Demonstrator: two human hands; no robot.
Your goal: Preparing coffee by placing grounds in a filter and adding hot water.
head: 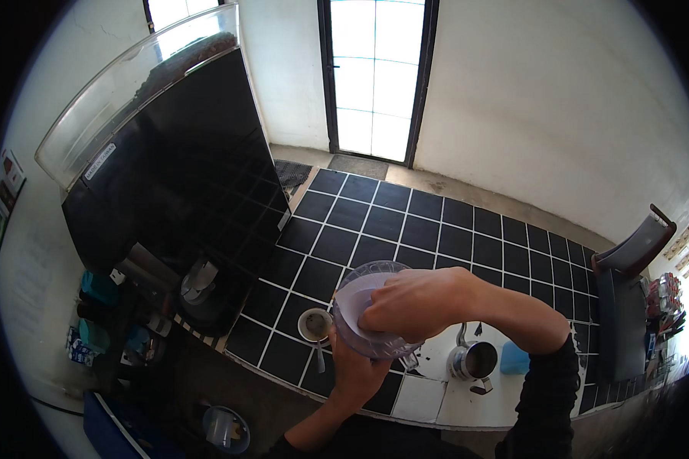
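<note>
My left hand [359, 373] holds a clear plastic bowl or dripper [344, 321] from below, above the black-tiled counter. A pale cone-shaped paper filter [353, 295] lines its inside. My right hand [410, 307] reaches down into the paper with curled fingers; whether they pinch it cannot be seen. Just left of the bowl, a small white cup [303, 325] with dark contents stands on the tiles, and a spoon [321, 360] sticks out towards me. Right of my hands stands a metal gooseneck kettle [473, 362], beside a light blue object [514, 359] partly hidden by my right forearm.
A large black machine [178, 160] with a clear hopper [149, 86] of brown beans rises at the left. Teal containers [93, 335] lie at lower left, above a blue bin [238, 436]. A dark scale-like device [626, 321] stands at the counter's right end.
</note>
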